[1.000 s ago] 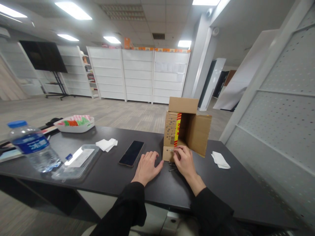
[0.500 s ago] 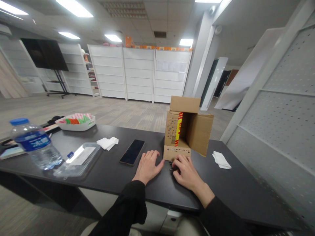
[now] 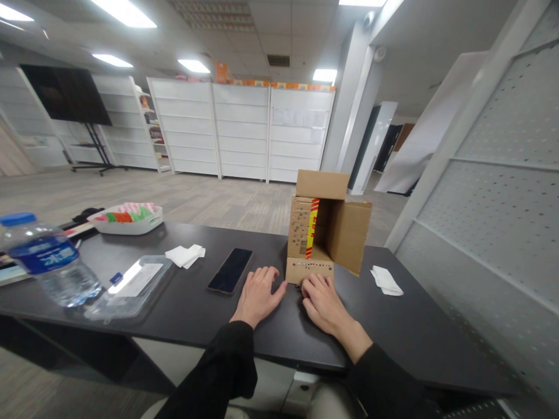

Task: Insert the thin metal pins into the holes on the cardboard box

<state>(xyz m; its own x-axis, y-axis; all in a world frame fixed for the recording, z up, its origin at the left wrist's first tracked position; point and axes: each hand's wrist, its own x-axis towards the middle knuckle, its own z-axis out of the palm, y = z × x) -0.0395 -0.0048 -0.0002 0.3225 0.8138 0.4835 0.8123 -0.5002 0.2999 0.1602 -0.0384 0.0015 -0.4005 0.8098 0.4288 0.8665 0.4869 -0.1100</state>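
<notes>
An opened cardboard box stands on the dark table, its mouth towards me and its flaps spread. Small dark dots run in a row along its front flap. My left hand rests palm down between the phone and the box, fingers apart, holding nothing. At the edge of the front flap, my right hand has its fingers curled and drawn together; what lies under them is hidden. Tiny dark pieces show beside its fingertips, too small to name.
Left of my hands lie a black phone, a crumpled tissue and a clear plastic case. Farther left are a water bottle and a white basket. A folded tissue lies right, near a perforated panel.
The view has shifted slightly, so everything sits a little further left. A dark thing seen under my right hand's fingers is now covered, the hand lying flatter. My left hand stays put.
</notes>
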